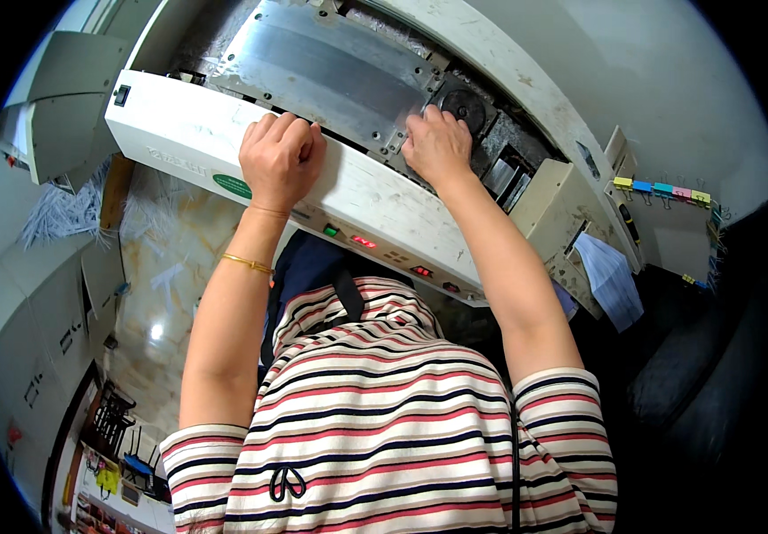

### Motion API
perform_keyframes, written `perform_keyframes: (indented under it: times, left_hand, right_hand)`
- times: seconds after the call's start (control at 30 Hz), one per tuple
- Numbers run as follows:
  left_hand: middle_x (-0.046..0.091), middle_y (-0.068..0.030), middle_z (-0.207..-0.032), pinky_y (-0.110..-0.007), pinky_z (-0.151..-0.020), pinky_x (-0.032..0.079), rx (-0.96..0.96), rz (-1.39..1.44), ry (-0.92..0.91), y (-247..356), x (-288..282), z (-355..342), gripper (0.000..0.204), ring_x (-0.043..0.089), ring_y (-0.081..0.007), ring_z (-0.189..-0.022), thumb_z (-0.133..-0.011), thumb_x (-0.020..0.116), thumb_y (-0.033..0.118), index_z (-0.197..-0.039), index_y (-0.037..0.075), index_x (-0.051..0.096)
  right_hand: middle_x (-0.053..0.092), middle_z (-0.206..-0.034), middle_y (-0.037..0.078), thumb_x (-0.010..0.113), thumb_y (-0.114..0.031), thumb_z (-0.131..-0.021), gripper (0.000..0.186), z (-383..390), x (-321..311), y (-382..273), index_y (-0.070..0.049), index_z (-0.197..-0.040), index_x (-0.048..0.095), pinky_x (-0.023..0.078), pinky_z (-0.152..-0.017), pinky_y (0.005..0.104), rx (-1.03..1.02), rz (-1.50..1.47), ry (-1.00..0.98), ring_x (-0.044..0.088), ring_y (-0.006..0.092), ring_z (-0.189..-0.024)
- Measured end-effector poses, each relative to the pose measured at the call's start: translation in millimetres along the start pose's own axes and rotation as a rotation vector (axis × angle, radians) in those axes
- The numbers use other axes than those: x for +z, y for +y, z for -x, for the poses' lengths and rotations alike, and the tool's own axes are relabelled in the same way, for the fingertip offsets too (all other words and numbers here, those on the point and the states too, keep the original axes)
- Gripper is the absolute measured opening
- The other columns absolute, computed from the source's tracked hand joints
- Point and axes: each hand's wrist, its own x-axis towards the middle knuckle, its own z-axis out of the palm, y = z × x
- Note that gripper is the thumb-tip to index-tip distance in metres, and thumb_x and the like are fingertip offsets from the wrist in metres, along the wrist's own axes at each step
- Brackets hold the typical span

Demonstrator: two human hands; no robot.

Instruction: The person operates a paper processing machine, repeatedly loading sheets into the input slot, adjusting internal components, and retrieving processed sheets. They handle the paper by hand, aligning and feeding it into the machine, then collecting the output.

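Note:
A long white machine [371, 182] lies open across the front of me, with a wide shiny metal plate [331, 67] inside it. My left hand [282, 160] is closed in a fist on the top of its front cover, near the plate's edge. The undersides of those fingers are hidden, so I cannot tell whether they grip anything. Further right, my right hand [438, 147] is closed, its fingers curled down at the plate's right end. Beside that hand sits a round black disc [464, 105]. What the right fingertips hold, if anything, is hidden.
Small lit displays and buttons [363, 241] sit on the machine's front. A blue cloth [609, 280] hangs at its right end. Colourful binder clips [662, 190] line a panel edge beyond. Shredded paper strips [72, 209] and cabinets [41, 329] are at the left.

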Motion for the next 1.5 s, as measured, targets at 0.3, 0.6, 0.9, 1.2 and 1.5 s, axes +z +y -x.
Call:
perform_keyframes:
  times: [0.3, 0.6, 0.9, 1.2, 1.5]
  left_hand:
    - [0.043, -0.0014, -0.058, -0.034, -0.055, 0.036, -0.008, -0.008, -0.001, -2, 3, 6, 0.035, 0.046, -0.0218, -0.057, -0.072, 0.071, 0.008, -0.059, 0.012, 0.039]
    - [0.045, -0.0013, -0.059, -0.036, -0.057, 0.038, -0.014, -0.032, 0.001, 2, 1, 3, 0.034, 0.048, -0.0226, -0.059, -0.074, 0.071, 0.01, -0.059, 0.012, 0.041]
    - [0.051, -0.0075, -0.074, -0.039, -0.068, 0.04, 0.171, 0.452, -0.21, 137, 58, -17, 0.023, 0.052, -0.0288, -0.076, -0.075, 0.072, 0.009, -0.075, 0.009, 0.049]
    - [0.062, -0.0112, -0.097, -0.043, -0.086, 0.044, 0.123, 0.501, -0.215, 216, 140, -34, 0.026, 0.056, -0.0326, -0.095, -0.076, 0.063, 0.002, -0.102, 0.006, 0.061]
    - [0.053, -0.0129, -0.13, -0.042, -0.112, 0.034, 0.598, 0.441, -0.432, 322, 186, 9, 0.067, 0.045, -0.031, -0.128, -0.077, 0.064, 0.007, -0.14, 0.009, 0.042]
  right_hand:
    - [0.063, -0.093, 0.01, 0.069, -0.016, -0.08, 0.011, 21, -22, 16, -0.008, -0.086, 0.067, 0.042, -0.078, 0.041, -0.124, 0.068, -0.235, 0.062, 0.0259, -0.092]
    - [0.067, -0.082, 0.012, 0.068, -0.008, -0.08, 0.003, 88, -62, 121, -0.007, -0.082, 0.066, 0.048, -0.075, 0.0439, 0.253, -0.076, -0.009, 0.065, 0.0323, -0.081]
    - [0.061, -0.082, 0.011, 0.064, -0.005, -0.079, 0.008, 109, -73, 125, -0.01, -0.083, 0.059, 0.047, -0.076, 0.0431, 0.147, -0.113, 0.131, 0.062, 0.0319, -0.077]
    - [0.059, -0.121, 0.011, 0.062, -0.021, -0.083, 0.025, 142, -78, 133, -0.015, -0.106, 0.068, 0.017, -0.115, 0.0542, -0.028, 0.275, 0.094, 0.049, 0.0266, -0.118]
    - [0.06, -0.102, 0.013, 0.067, -0.013, -0.088, 0.016, 374, -64, 129, -0.003, -0.1, 0.062, 0.046, -0.082, 0.0381, 0.77, -0.393, 0.467, 0.057, 0.0292, -0.093]
